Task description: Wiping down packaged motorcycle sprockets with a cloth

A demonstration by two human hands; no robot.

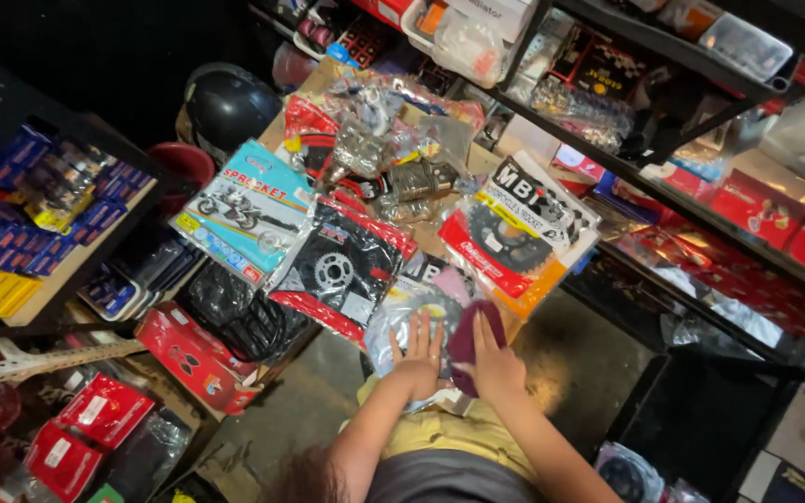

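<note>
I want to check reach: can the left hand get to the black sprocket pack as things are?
Probably yes: the left hand lies flat just beside the black sprocket pack, nothing between.

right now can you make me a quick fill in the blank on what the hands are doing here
1. The right hand presses a ____ cloth on the packet.
2. The left hand lies flat on a clear-wrapped ____ packet.
3. The round black thing beside the blue packet is a ____.

Missing words: maroon; sprocket; helmet
</note>
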